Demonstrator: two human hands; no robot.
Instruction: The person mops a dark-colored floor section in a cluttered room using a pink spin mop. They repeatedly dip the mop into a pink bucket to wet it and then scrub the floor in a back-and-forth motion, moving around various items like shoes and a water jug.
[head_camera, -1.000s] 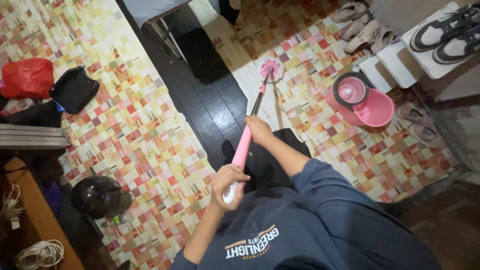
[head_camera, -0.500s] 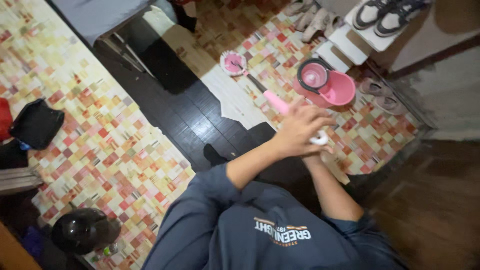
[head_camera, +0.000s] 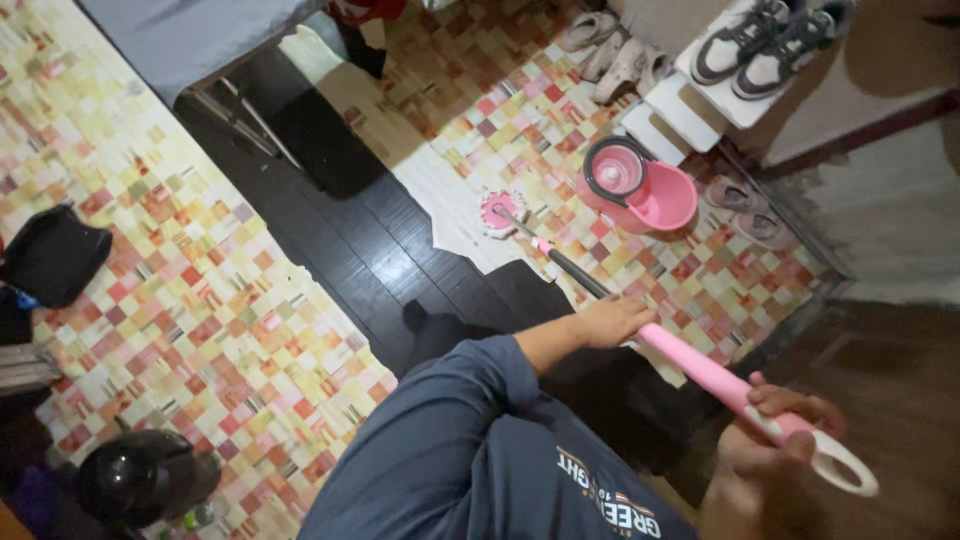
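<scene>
Two hands: both are on one pink spin mop (head_camera: 640, 335), which runs diagonally from the centre of the frame to the lower right.
Mop head: round pink and white pad (head_camera: 503, 212), flat on the floor at centre frame, where the pale strip meets the checkered floor covering (head_camera: 200, 300).
Left hand (head_camera: 612, 321): fingers curled over the shaft where the dark pole turns into the pink grip, right of centre.
Right hand (head_camera: 775, 440): closed around the white loop end of the handle, lower right corner.
Bucket: pink spin bucket (head_camera: 640, 185) with a dark-rimmed wringer basket, upper right of the mop head and near it.
Shoes: sandals (head_camera: 745, 210) on the floor just right of the bucket; sneakers (head_camera: 755, 45) on a white rack at the top right.
Far side: black bag (head_camera: 50, 255) at the left edge, dark helmet (head_camera: 135, 478) at the lower left.
Risk: a wide sideways sweep could, I judge, knock the pad into the bucket or the sandals, since both sit close.
Risk: with the pole this low and slanted, the pad may tilt off the floor or catch on the torn edge of the covering.
</scene>
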